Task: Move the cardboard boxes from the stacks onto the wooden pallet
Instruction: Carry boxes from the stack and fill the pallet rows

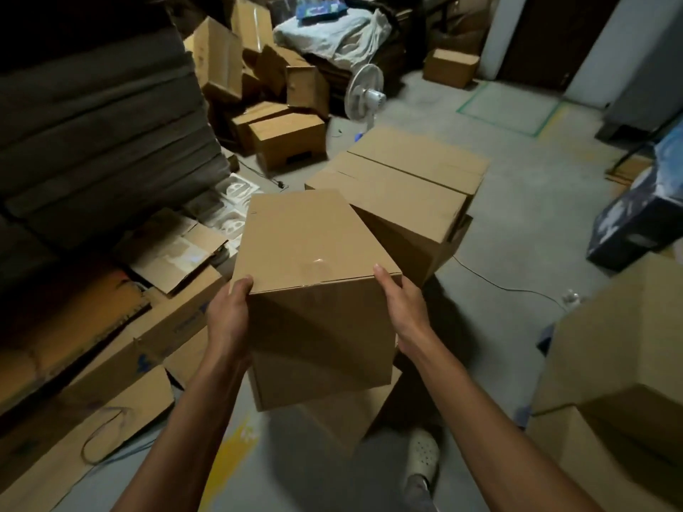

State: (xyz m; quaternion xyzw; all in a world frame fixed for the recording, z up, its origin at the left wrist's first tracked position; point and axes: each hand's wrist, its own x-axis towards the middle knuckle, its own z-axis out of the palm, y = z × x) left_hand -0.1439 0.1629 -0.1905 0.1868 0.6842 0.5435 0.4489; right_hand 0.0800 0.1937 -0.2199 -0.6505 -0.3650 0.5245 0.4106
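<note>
Fingertips (242, 284) of left hand (227, 319) hooked over near top edge of cardboard box (314, 242); right hand (404, 312) gripping opposite corner, thumb on top, other fingers hidden. Box aloft, tilted, over lower box (343, 412) by feet; contact unclear. Step, likely: carry. Wooden pallet not in view. Next: find pallet, set box flat, no release until settled.

A storeroom: cardboard boxes (288, 142) lie heaped across a concrete floor (517, 201) marked with green tape (495, 122), beside tall stacks of flattened cardboard (92, 123) and a standing fan (364, 88).
</note>
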